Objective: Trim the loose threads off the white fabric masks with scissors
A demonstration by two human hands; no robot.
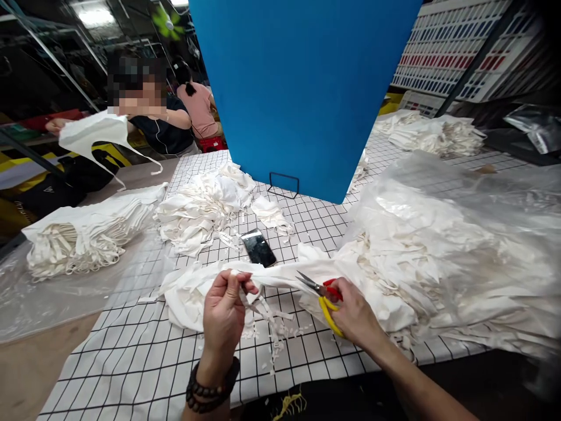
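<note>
Pinching a small bit of white fabric [234, 273] at the fingertips: left hand [224, 310], lower centre-left of the frame, thumb against curled fingers. Dark beaded bracelets [213, 383] on that wrist.

Right hand [357, 316], lower centre-right, is wrapped around the metal scissors with red and yellow handles [322, 290]. Blades point to the upper left, toward the left hand; tips well apart from its fingers.

Crumpled white cloth piece with thin straps [188, 295] lies under and behind the left hand, spreading to its left. Narrow white straps [265, 310] trail just right of that hand. Can't tell whether the pinched bit belongs to that piece. Tiny white fabric clippings [280, 339] are scattered between the hands, on the white tablecloth with black grid lines [144, 345].

Black rectangular phone [259, 248] sits mid-frame, beyond the left hand. Big heap of white fabric [394, 275] fills the right side, near the right hand, partly under clear plastic sheeting [504, 210]. Loose pile of white strapped pieces [205, 204] centre-left; neater white fabric stack [100, 234] at far left. Tall blue panel [307, 99] stands upper centre. Upper left: co-worker in a dark top [169, 126] holding up a white strapped garment [94, 134].
</note>
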